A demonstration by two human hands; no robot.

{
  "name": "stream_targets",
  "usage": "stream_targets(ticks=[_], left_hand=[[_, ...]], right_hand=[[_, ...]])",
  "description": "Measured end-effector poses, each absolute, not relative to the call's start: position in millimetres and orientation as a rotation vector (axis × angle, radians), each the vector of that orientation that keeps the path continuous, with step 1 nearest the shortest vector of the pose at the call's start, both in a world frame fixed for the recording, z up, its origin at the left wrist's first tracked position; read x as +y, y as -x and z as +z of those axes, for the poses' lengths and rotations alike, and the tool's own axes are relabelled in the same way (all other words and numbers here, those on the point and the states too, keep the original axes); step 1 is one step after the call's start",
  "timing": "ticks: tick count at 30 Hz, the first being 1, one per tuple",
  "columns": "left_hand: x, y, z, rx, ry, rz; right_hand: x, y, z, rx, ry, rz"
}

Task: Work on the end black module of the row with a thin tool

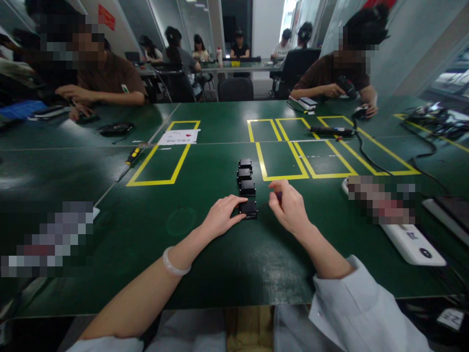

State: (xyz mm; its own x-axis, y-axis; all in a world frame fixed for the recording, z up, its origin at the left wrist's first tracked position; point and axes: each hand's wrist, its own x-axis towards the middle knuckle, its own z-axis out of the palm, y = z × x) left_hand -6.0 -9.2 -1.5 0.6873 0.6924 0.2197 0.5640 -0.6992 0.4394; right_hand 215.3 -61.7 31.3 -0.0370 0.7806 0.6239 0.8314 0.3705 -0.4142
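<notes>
From the left, we see one yellow-and-black tool (133,156) lying on the green surface (205,278), then one taped yellow outline (151,184) with one white sheet (179,137) over its far part. In the middle, we count four black blocks (247,186) in a single file running away from us, the nearest block (249,207) apart from the other three. Our left hand (222,213) has its fingers grasping that one by its left side. Just beside it on the right, our right hand (292,207) has its fingers curled around one small dark purple item (279,196), mostly hidden. Beyond, three more yellow outlines (287,179), and we finish at one white oblong device (417,247).
</notes>
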Motion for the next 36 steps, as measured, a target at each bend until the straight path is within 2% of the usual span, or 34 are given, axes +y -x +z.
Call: stream_targets(ticks=[36], left_hand=[[-9.1,6.6,-3.4,0.991,-2.560,0.539]], right_hand=[[-61.7,-214.6,32.6,-1.839,1.408,-0.092]])
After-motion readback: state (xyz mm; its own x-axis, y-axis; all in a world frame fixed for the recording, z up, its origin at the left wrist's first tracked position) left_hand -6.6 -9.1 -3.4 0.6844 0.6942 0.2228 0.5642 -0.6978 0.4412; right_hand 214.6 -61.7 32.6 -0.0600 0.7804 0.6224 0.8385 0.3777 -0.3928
